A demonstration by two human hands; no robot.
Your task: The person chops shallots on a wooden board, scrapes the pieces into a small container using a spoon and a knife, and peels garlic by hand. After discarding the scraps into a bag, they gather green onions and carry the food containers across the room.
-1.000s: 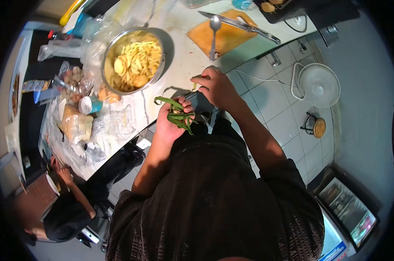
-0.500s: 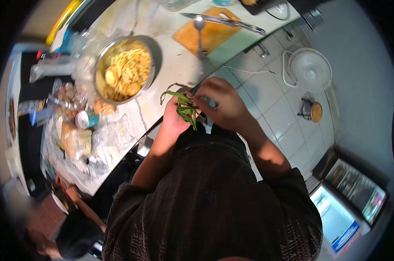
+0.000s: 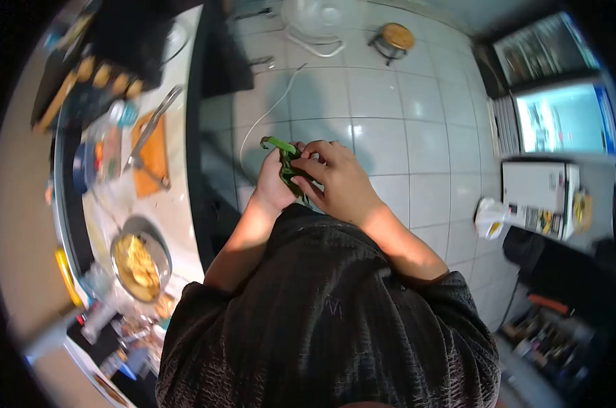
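A small bunch of long green leaves (image 3: 287, 158) is held in front of my body, above the tiled floor. My left hand (image 3: 274, 185) is closed around it from the left, with one curled leaf poking out past the fingers. From the other side, my right hand (image 3: 345, 182) has its bent fingers and thumb closed on the same leaves. Part of the bunch is hidden behind those fingers, so the exact grip is not fully visible.
Along the left runs a counter (image 3: 179, 224) with a metal bowl (image 3: 164, 262) of yellow food and a cutting board (image 3: 155, 146) bearing a knife (image 3: 160, 115). A stool (image 3: 396, 37), a fan (image 3: 321, 13) and a lit fridge (image 3: 559, 119) stand beyond the floor.
My view has turned right, away from the counter, which now lies at the left. My right hand has come down from above the leaves onto them. The leaves remain in my left hand.
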